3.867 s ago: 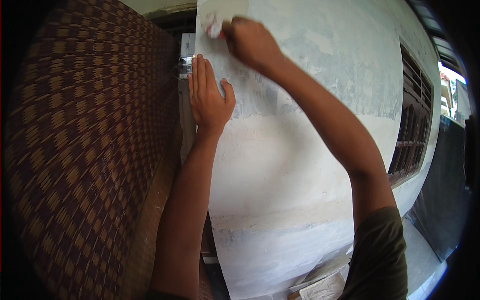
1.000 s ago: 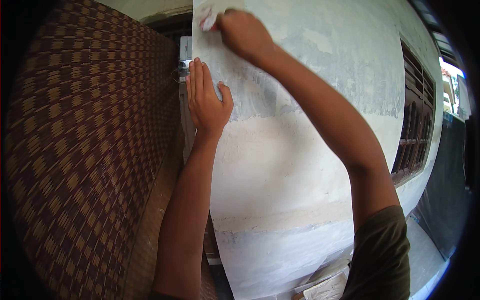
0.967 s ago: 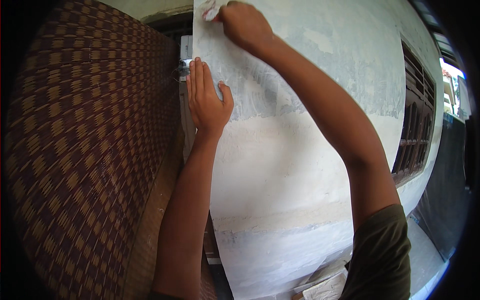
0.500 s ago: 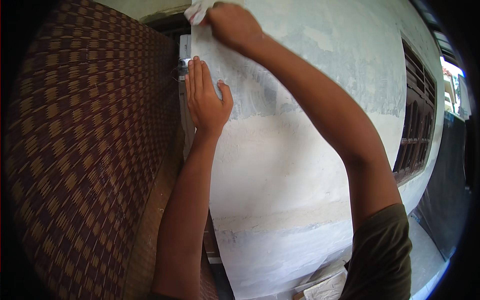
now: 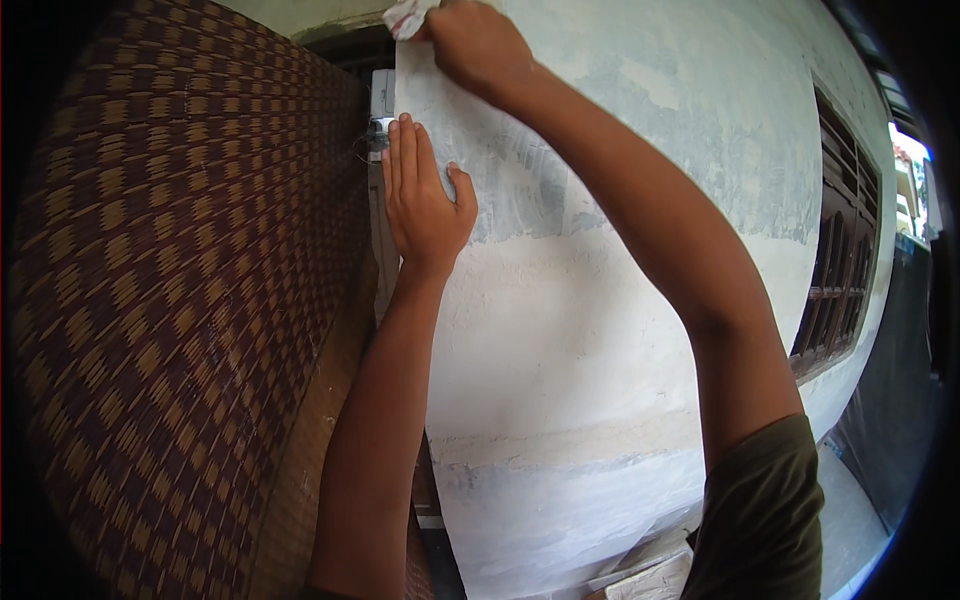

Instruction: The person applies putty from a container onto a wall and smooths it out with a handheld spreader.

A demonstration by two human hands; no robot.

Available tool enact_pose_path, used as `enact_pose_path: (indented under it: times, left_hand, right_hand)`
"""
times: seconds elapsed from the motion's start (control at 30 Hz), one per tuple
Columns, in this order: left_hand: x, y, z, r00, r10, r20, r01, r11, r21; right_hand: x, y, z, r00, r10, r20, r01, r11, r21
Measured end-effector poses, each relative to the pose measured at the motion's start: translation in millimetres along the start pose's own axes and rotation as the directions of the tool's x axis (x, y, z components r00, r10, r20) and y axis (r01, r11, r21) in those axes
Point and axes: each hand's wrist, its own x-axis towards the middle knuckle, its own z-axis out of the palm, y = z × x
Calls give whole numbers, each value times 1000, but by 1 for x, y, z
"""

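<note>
Currently, a small white object (image 5: 405, 20) with reddish marks sits high up at the left edge of the plastered wall (image 5: 570, 350); whether it touches the plaster is hard to tell. The right hand (image 5: 482, 52), over the upper left of the wall, has its grip clenched around that object. Lower along the wall's left edge is the left hand (image 5: 430, 205), its grip released, laid flat with fingers extended upward and thumb apart. Patchy grey covers the upper wall, with paler cream below it. Just beyond the wall's left edge is a pale box (image 5: 382, 92), and farther left of the wall stands a brown-and-tan woven panel (image 5: 180, 250). A dark-framed window (image 5: 842, 230) is set into the wall's right side, and flat pieces (image 5: 650, 578) lie by the wall's foot
</note>
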Motion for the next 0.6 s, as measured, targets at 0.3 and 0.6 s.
enact_pose_path:
  times: [0.3, 0.6]
  left_hand:
    - [-3, -6, -7, 1000, -26, 18, 26, 1000, -6]
    - [-2, 1, 5, 1000, 13, 2, -13, 1000, -7]
  right_hand:
    - [-50, -38, 8, 981, -126, 147, 126, 992, 14]
    - [-31, 45, 1, 996, -67, 62, 70, 996, -51]
